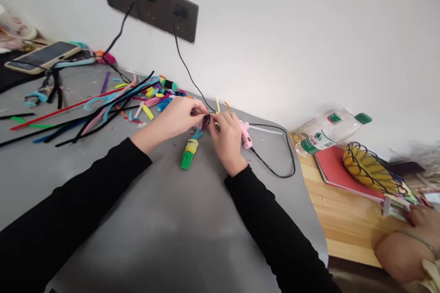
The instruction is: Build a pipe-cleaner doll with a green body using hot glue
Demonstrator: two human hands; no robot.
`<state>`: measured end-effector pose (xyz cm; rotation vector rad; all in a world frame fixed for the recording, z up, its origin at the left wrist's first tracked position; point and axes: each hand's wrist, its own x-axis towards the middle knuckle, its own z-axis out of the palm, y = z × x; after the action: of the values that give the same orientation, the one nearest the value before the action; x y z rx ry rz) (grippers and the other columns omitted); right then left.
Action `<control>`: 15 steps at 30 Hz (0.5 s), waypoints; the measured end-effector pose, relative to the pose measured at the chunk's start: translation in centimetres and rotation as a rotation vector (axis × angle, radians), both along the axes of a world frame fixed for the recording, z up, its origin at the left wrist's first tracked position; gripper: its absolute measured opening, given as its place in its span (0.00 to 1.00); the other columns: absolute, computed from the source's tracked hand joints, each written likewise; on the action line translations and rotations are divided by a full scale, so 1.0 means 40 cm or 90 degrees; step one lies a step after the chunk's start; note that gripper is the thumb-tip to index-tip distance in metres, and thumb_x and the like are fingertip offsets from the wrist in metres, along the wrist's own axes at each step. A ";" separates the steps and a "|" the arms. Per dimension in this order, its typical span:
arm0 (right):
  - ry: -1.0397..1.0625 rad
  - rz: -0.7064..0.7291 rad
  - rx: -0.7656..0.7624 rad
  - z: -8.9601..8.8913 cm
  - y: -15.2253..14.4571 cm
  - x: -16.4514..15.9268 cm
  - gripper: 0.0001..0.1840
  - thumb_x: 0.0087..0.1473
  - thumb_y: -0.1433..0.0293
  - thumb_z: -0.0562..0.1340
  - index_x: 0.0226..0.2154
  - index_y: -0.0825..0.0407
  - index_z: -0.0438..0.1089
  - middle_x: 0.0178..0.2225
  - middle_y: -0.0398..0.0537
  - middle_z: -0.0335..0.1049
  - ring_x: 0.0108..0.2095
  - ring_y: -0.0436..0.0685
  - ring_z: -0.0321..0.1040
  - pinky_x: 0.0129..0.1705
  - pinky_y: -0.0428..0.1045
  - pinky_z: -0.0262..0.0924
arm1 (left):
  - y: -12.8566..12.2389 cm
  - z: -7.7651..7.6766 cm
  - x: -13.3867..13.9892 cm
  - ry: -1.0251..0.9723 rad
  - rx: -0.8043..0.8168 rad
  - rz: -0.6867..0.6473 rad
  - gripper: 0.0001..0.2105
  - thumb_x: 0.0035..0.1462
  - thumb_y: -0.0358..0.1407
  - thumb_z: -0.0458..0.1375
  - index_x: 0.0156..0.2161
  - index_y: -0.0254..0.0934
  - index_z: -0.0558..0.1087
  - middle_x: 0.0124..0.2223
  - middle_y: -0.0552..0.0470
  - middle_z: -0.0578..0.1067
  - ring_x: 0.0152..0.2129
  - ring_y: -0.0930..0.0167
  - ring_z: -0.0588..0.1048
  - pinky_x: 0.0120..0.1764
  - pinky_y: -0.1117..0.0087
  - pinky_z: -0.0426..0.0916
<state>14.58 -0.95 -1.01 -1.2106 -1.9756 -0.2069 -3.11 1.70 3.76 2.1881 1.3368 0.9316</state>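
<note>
My left hand (185,112) and my right hand (227,137) meet above the grey mat, fingertips pinched together. Between them is a small black pipe cleaner piece (206,119), mostly hidden by the fingers. Just below lies a bundle of pipe cleaners (190,150), green at the bottom, yellow round the middle and blue at the top. Beside my right hand rests a pink hot glue gun (245,134), partly covered by that hand. Left of my left hand, long pipe cleaners (113,100) in black, red, pink and blue lie in a loose heap.
A grey mat (165,219) covers the table up to the wall. The glue gun's black cord (275,173) loops at right. Farther right are plastic bottles (321,141), a red folder (333,169) and another person's hand (424,219). A phone (44,56) lies far left, below wall sockets (151,2).
</note>
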 end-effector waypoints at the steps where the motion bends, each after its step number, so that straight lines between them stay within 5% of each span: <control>1: -0.002 -0.007 -0.002 0.008 0.000 0.010 0.13 0.71 0.71 0.54 0.43 0.50 0.75 0.38 0.51 0.76 0.41 0.61 0.65 0.44 0.55 0.60 | 0.019 0.006 -0.001 -0.007 -0.014 -0.022 0.10 0.57 0.34 0.59 0.38 0.38 0.83 0.36 0.50 0.86 0.37 0.61 0.83 0.42 0.65 0.76; 4: -0.009 -0.057 0.009 0.035 0.004 0.054 0.12 0.70 0.71 0.55 0.45 0.50 0.74 0.41 0.53 0.77 0.44 0.62 0.65 0.47 0.57 0.59 | 0.069 0.005 0.003 -0.051 -0.021 -0.041 0.13 0.58 0.34 0.58 0.44 0.37 0.84 0.42 0.48 0.87 0.41 0.62 0.83 0.45 0.66 0.76; 8: -0.051 -0.224 -0.015 0.061 0.003 0.136 0.07 0.66 0.70 0.58 0.42 0.51 0.72 0.41 0.54 0.76 0.44 0.63 0.66 0.46 0.56 0.59 | 0.097 -0.030 0.003 -0.111 0.058 0.036 0.16 0.61 0.33 0.55 0.47 0.37 0.83 0.49 0.47 0.86 0.46 0.61 0.82 0.49 0.64 0.75; 11: -0.093 -0.364 -0.212 0.070 -0.020 0.173 0.11 0.63 0.63 0.65 0.30 0.49 0.68 0.32 0.51 0.73 0.36 0.62 0.67 0.38 0.53 0.56 | 0.092 -0.058 -0.008 -0.120 0.129 0.068 0.14 0.62 0.33 0.54 0.46 0.40 0.82 0.48 0.49 0.85 0.49 0.60 0.81 0.54 0.61 0.74; 15: -0.073 -0.388 -0.426 0.092 -0.057 0.176 0.17 0.59 0.62 0.68 0.25 0.47 0.63 0.28 0.48 0.73 0.31 0.58 0.68 0.30 0.50 0.50 | 0.085 -0.072 -0.026 -0.111 0.155 0.065 0.13 0.64 0.34 0.54 0.46 0.44 0.80 0.46 0.50 0.85 0.49 0.60 0.80 0.54 0.59 0.74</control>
<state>21.61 -3.22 2.68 -2.2669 -1.7607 0.1022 -4.16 5.10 0.86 2.1660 1.3199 1.3544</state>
